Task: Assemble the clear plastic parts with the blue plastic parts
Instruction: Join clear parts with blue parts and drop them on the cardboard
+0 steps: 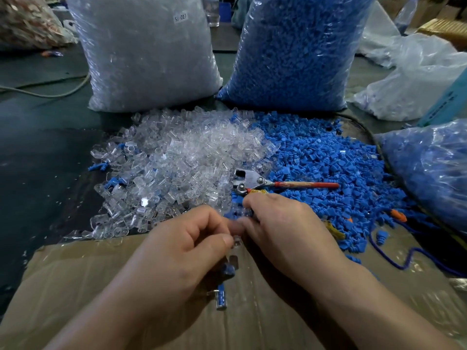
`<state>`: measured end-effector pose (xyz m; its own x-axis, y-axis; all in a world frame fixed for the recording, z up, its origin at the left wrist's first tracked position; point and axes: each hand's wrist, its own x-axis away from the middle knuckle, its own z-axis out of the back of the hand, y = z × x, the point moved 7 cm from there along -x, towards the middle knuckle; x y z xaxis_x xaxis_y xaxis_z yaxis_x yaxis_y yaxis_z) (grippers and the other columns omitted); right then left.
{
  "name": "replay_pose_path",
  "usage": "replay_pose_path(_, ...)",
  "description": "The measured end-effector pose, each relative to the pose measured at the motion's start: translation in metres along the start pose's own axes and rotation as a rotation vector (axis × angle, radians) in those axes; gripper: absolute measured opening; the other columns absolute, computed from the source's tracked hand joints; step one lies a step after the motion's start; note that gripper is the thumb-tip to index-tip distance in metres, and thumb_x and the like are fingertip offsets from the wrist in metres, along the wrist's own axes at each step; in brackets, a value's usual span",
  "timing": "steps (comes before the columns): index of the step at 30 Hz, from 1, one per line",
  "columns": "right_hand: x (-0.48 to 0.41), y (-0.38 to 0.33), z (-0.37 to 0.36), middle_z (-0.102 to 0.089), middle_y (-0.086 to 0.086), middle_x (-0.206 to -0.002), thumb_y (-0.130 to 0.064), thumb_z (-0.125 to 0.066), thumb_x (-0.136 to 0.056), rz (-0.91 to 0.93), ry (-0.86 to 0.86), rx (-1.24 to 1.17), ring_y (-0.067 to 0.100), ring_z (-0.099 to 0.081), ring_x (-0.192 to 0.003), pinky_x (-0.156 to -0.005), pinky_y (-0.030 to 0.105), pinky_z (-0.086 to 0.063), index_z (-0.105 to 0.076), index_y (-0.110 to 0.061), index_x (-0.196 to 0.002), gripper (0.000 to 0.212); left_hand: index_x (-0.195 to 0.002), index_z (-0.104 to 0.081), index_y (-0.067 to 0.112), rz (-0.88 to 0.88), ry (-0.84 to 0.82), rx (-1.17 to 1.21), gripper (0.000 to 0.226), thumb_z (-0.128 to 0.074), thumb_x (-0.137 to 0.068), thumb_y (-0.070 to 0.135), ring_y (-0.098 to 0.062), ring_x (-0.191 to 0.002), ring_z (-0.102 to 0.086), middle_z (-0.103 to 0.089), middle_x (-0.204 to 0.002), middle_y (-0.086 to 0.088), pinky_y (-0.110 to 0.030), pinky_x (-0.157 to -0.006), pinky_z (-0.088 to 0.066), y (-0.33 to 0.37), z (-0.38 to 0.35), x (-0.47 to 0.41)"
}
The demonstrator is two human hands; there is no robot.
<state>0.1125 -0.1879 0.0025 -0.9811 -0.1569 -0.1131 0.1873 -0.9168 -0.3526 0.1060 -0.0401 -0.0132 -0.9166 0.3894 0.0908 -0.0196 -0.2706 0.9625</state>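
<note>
Your left hand (192, 238) pinches tiny clear part (237, 242), frame middle. Your right hand (283, 223) curled beside it; can't tell what it holds. Parts look light, hard, slippery: pinch sides. Clear pile (177, 152) middle left, blue pile (328, 160) middle right.

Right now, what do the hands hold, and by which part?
The left hand pinches a clear part by one side, between thumb and finger. The right hand curls beside it; its hold is hidden.
</note>
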Motion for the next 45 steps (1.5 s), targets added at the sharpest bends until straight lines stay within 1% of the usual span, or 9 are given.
replay_pose_path(6,-0.003,-0.002,0.002,-0.049,-0.011,-0.076,-0.04,-0.053,-0.092,0.038,0.041,-0.044,0.018,-0.05,-0.073,-0.063,0.036,-0.041,-0.041,-0.029,-0.084,0.019,-0.076,-0.063,0.019,0.042,0.112,0.002,0.014,-0.064,-0.09,0.019,-0.037,-0.075,-0.068,-0.076,-0.102,0.016,-0.051,-0.065,-0.058,0.002,0.008,0.0)
replay_pose_path(11,-0.001,0.001,0.005,-0.055,-0.013,-0.077,-0.042,-0.061,-0.089,0.0,0.051,-0.144,0.01,-0.052,-0.073,-0.066,0.032,-0.044,-0.045,-0.035,-0.092,0.017,-0.074,-0.068,0.023,0.057,0.144,0.032,0.015,-0.064,-0.087,0.016,-0.01,-0.059,-0.068,-0.078,-0.086,0.005,-0.019,-0.052,-0.053,0.002,0.009,-0.001)
replay_pose_path(17,0.005,-0.005,0.015,-0.056,-0.016,-0.092,-0.04,-0.06,-0.091,0.04,0.096,-0.184,0.006,-0.053,-0.078,-0.071,0.032,-0.048,-0.047,-0.038,-0.116,0.028,-0.076,-0.067,0.025,0.088,0.141,0.002,0.012,-0.064,-0.086,0.022,-0.021,-0.072,-0.074,-0.077,-0.089,0.005,-0.034,-0.062,-0.061,-0.001,0.011,0.0)
replay_pose_path(22,-0.003,0.033,0.059,-0.053,-0.014,-0.097,-0.047,-0.057,-0.089,-0.136,0.357,-0.006,0.011,-0.054,-0.086,-0.068,0.031,-0.04,-0.059,-0.027,-0.112,0.03,-0.07,-0.069,0.016,0.183,0.16,0.106,0.023,-0.065,-0.091,0.009,-0.011,-0.051,-0.064,-0.075,-0.073,-0.008,-0.016,-0.047,-0.051,0.001,0.008,0.002)
replay_pose_path(25,-0.028,0.069,0.068,-0.053,0.0,-0.118,-0.064,-0.051,-0.088,-0.37,0.153,0.277,0.024,-0.052,-0.106,-0.072,0.033,-0.036,-0.05,-0.023,-0.127,0.056,-0.07,-0.069,0.008,0.234,0.168,0.164,0.021,-0.064,-0.091,0.005,-0.017,-0.049,-0.059,-0.073,-0.07,-0.013,-0.016,-0.044,-0.048,0.0,0.007,0.002)
replay_pose_path(28,-0.042,0.085,0.062,-0.051,0.006,-0.119,-0.073,-0.046,-0.085,-0.461,-0.074,0.41,0.028,-0.052,-0.088,-0.062,0.036,-0.041,-0.041,-0.024,-0.129,0.066,-0.072,-0.069,0.011,0.226,0.136,0.122,0.021,-0.065,-0.092,0.008,-0.018,-0.052,-0.061,-0.075,-0.072,-0.012,-0.019,-0.047,-0.051,0.0,0.007,0.001)
replay_pose_path(36,-0.058,0.072,0.055,-0.059,0.004,-0.101,-0.018,-0.055,-0.093,-0.268,0.065,0.205,0.025,-0.056,-0.088,-0.067,0.033,-0.042,-0.062,-0.018,-0.111,0.019,-0.069,-0.071,0.015,0.27,0.129,0.255,0.024,-0.065,-0.091,0.007,-0.016,-0.049,-0.058,-0.073,-0.071,-0.014,-0.019,-0.046,-0.049,-0.004,0.002,0.001)
replay_pose_path(42,-0.049,0.064,0.062,-0.065,0.0,-0.088,-0.019,-0.053,-0.097,-0.165,0.164,0.178,0.021,-0.056,-0.08,-0.064,0.032,-0.043,-0.067,-0.02,-0.108,0.017,-0.074,-0.067,0.005,0.327,0.161,0.436,0.018,-0.063,-0.092,0.004,-0.016,-0.051,-0.051,-0.07,-0.074,-0.022,-0.022,-0.046,-0.045,-0.01,-0.004,0.004)
replay_pose_path(45,-0.042,0.06,0.058,-0.065,0.003,-0.113,-0.02,-0.053,-0.099,-0.144,0.135,0.14,0.025,-0.058,-0.095,-0.078,0.038,-0.05,-0.056,-0.022,-0.127,0.029,-0.075,-0.069,0.005,0.313,0.144,0.421,0.017,-0.063,-0.091,0.006,-0.017,-0.053,-0.052,-0.07,-0.074,-0.021,-0.025,-0.049,-0.048,-0.012,-0.004,0.005)
